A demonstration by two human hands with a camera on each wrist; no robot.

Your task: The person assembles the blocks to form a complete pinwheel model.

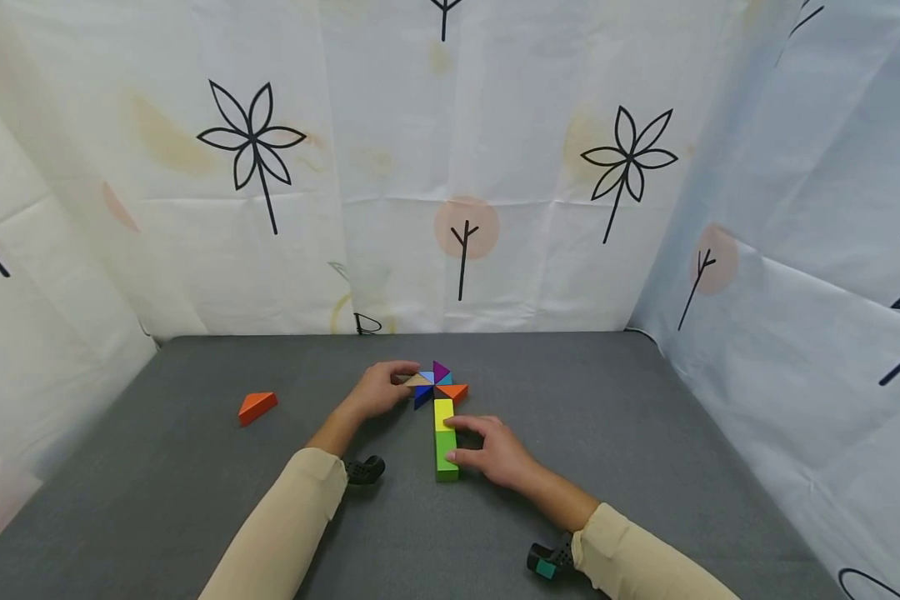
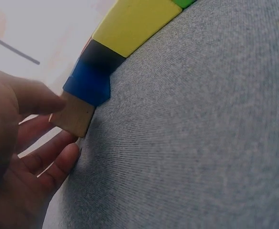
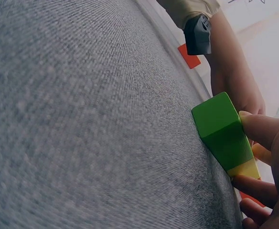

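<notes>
My left hand (image 1: 378,389) pinches the plain wooden triangular block (image 2: 72,114) at the left side of a pinwheel of triangular blocks. Dark blue (image 2: 89,81), light blue, purple (image 1: 440,372), teal and orange (image 1: 452,392) triangles meet at its centre. Below the pinwheel, a yellow block (image 1: 443,414) and a green block (image 1: 446,457) lie end to end in a straight column. My right hand (image 1: 499,452) is at the column's right side, its thumb touching the green block and its forefinger at the yellow one, fingers extended.
An orange triangular block (image 1: 258,407) lies apart on the left of the grey tabletop (image 1: 607,417). White cloth with printed plants (image 1: 390,167) hangs behind and at both sides of the table. Each wrist wears a black camera mount (image 1: 365,470).
</notes>
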